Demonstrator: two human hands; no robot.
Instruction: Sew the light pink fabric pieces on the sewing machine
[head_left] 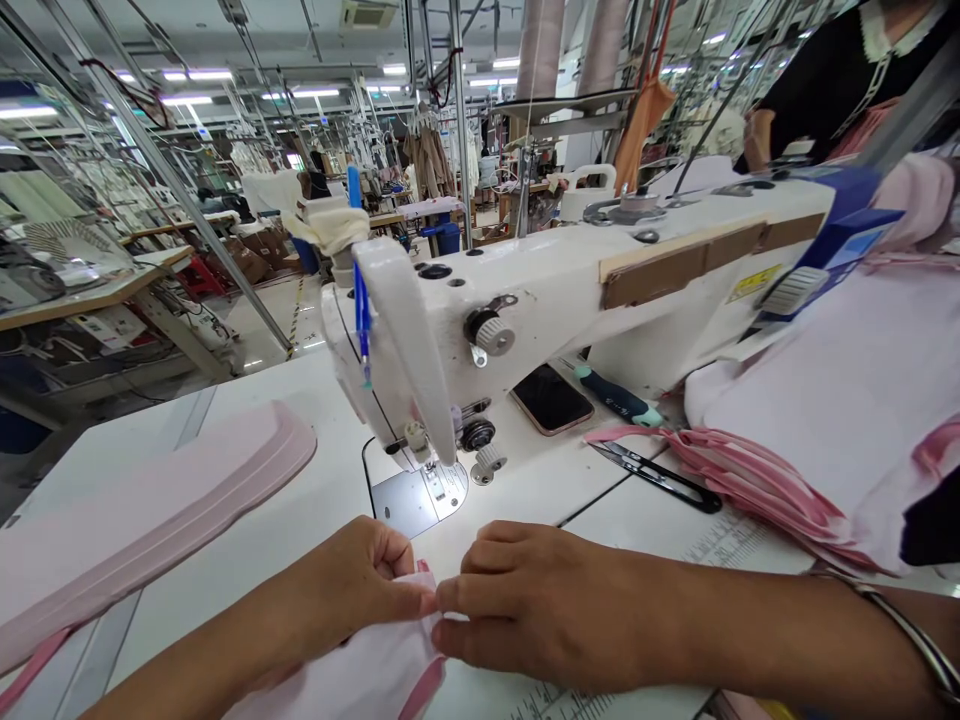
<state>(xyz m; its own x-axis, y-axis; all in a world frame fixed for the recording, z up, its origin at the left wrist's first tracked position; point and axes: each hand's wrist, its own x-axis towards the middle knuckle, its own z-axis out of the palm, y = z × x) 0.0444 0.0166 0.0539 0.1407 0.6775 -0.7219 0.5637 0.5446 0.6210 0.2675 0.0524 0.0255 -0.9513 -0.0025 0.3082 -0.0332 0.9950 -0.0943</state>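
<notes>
Both hands, left hand (360,585) and right hand (525,600), are pinching the pink fabric piece (375,670) at 6 o'clock of the sewing machine (540,300).

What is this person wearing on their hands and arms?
Both hands are bare: no gloves on the left hand or the right hand, and no rings show on the fingers. Both forearms are uncovered as far as the picture reaches, with no sleeves in view. The only thing worn is a thin, silver-coloured metal bangle on the right forearm.
</notes>
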